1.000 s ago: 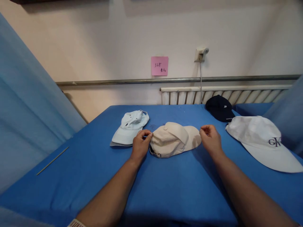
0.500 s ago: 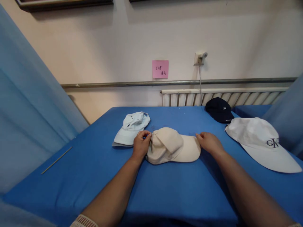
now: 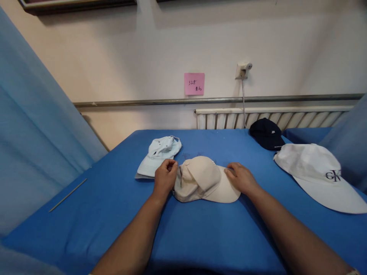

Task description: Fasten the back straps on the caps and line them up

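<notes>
A beige baseball cap lies on the blue cloth in front of me, its brim pointing right and its crown partly folded. My left hand is closed at the back edge of that cap, thumb and fingers pinched together on it. On the other side, my right hand holds the brim by its far right edge, thumb over the top and fingers along the rim. Just behind my left hand sits a pale blue cap, with a darker brim showing beneath it.
The blue-covered table bears a thin stick at left. A white cap with dark letters and a navy cap lie at right. Behind are a metal rail, a radiator and a plugged-in cord. Blue curtains hang at the sides.
The beige cap has shifted slightly left and toward me, its brim swinging nearer. My right hand has moved left along the brim's edge. My left hand has moved slightly left with the cap.
</notes>
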### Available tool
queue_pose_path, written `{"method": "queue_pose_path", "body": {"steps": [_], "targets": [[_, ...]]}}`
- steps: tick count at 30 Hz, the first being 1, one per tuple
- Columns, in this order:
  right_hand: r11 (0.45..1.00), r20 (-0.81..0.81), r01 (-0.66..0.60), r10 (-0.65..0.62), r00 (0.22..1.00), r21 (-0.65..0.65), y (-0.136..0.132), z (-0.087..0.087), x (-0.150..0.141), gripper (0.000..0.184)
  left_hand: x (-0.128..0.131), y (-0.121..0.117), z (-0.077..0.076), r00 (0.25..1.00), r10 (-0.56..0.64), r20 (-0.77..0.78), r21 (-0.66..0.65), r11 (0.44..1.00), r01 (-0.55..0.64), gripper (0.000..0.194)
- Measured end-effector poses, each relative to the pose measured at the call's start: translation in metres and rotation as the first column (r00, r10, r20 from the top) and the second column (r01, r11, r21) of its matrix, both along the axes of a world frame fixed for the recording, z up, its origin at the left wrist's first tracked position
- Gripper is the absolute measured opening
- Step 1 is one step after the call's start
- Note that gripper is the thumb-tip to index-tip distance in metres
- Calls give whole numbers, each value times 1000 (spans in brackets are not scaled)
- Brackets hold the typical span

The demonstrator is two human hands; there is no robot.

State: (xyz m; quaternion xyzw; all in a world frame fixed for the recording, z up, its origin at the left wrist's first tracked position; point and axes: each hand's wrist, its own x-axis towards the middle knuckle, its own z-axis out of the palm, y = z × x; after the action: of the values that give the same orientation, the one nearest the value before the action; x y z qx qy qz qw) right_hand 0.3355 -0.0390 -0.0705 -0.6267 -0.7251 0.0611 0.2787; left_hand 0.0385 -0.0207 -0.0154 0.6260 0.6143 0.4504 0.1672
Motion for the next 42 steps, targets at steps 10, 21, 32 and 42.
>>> {"method": "queue_pose_path", "body": {"steps": [10,21,32,42], "targets": [[990,47,52,-47,998,-133,-1,5,-3,34,-8,-22,14,893,-439,-100,-316,865,390,12],[976,129,122,-99,987,-182,-5,8,-10,39,-2,-15,12,991,-116,65,7,993,116,23],[943,66,203,-192,979,-264,-5,11,-1,38,-4,-13,4,990,-110,90,-10,994,112,18],[899,127,118,-71,989,-421,-12,21,-4,42,-12,0,-4,991,-62,123,-11,998,64,22]]}}
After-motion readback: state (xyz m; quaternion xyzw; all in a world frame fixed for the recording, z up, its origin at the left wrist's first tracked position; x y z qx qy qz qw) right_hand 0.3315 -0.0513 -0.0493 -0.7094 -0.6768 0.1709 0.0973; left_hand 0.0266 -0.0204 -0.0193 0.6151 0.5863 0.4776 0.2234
